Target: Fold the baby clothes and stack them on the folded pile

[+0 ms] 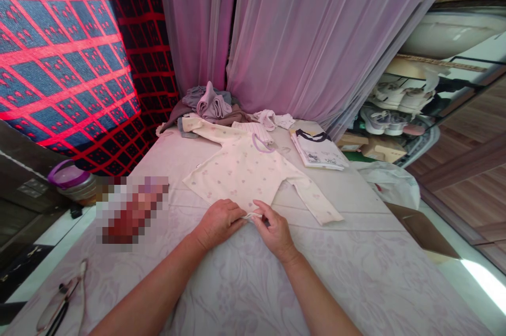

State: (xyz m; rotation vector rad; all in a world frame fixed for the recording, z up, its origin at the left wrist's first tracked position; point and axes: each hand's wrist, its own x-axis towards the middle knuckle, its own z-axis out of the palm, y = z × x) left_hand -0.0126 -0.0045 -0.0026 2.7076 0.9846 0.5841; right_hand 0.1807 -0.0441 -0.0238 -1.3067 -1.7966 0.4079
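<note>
The cream printed top (241,167) lies spread on a floral sheet (221,294). Lilac curtains (324,30) hang behind, a red-checked cloth (71,57) left; shoes (381,120) sit right. Clothes (213,107) heap beyond; left hand (222,223) and right hand (275,231) pinch the top's near edge. Eyeglasses (68,289) lie near.

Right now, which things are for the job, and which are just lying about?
In the job: left hand, right hand, patterned cream top; perhaps the clothes pile and folded clothes.

Just lying about: glasses, purple-lidded tub, shoes.
</note>
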